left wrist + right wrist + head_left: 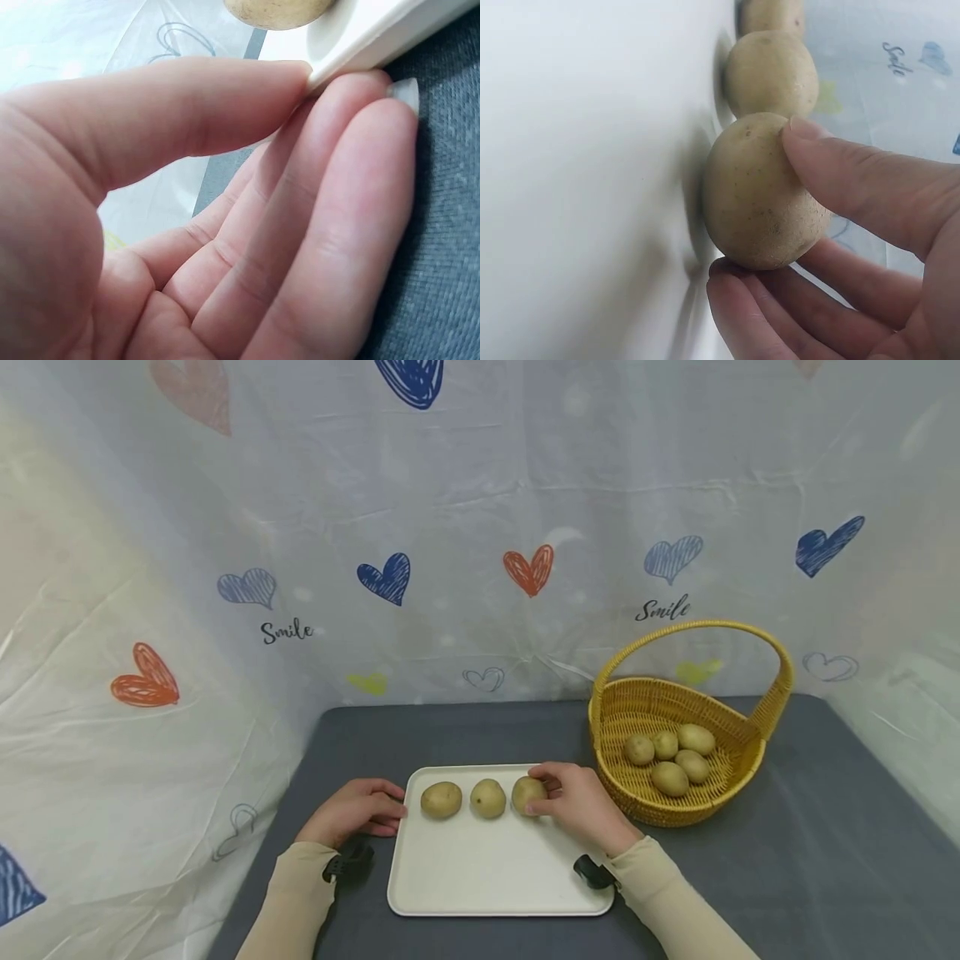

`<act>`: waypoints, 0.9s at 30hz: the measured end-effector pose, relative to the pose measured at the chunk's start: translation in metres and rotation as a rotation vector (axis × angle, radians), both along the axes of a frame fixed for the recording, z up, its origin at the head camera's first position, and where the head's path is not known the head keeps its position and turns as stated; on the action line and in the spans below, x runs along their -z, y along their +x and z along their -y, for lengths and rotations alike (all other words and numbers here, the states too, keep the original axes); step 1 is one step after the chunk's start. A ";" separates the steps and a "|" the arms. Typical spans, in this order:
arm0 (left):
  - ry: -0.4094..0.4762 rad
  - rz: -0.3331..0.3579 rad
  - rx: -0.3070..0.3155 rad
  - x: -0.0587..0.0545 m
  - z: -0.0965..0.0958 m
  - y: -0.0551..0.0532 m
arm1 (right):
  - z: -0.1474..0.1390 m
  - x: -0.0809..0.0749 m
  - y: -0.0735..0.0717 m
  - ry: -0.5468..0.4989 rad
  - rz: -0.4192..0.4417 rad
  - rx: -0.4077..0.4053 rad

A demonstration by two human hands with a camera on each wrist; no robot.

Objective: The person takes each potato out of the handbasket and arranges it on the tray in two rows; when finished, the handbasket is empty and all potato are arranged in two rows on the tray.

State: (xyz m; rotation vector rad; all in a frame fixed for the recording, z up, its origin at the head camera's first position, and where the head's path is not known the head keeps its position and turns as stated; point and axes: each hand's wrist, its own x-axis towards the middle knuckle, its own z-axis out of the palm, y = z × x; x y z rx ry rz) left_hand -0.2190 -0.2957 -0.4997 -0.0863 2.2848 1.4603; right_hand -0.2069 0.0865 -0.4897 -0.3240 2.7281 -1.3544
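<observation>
Three potatoes lie in a row along the far part of a white tray (495, 868): a left one (441, 800), a middle one (488, 798) and a right one (527, 793). My right hand (581, 802) holds the rightmost potato (761, 199) between thumb and fingers, low at the tray's surface. The middle potato (772, 73) sits just beyond it in the right wrist view. At the tray's left edge, my left hand (360, 814) pinches the rim (337, 71), thumb on top and fingertips against the outer side.
A yellow wicker basket (637, 806) with a tall handle (697, 625) stands at the back right, several potatoes (670, 778) inside. Dark grey cloth (450, 731) covers the table. Behind it hangs a pale curtain (450, 643) printed with hearts.
</observation>
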 end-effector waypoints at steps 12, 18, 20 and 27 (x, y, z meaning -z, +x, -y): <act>0.004 0.002 -0.001 0.001 0.000 0.000 | 0.001 0.004 -0.002 0.018 -0.008 -0.009; 0.004 0.000 0.002 0.002 0.001 -0.002 | 0.000 0.004 -0.003 0.012 -0.028 -0.015; 0.002 0.001 0.005 0.002 0.001 -0.002 | 0.000 0.003 -0.003 0.013 -0.027 -0.019; -0.005 0.007 0.014 0.003 0.001 -0.003 | -0.004 -0.002 -0.005 0.055 -0.007 -0.027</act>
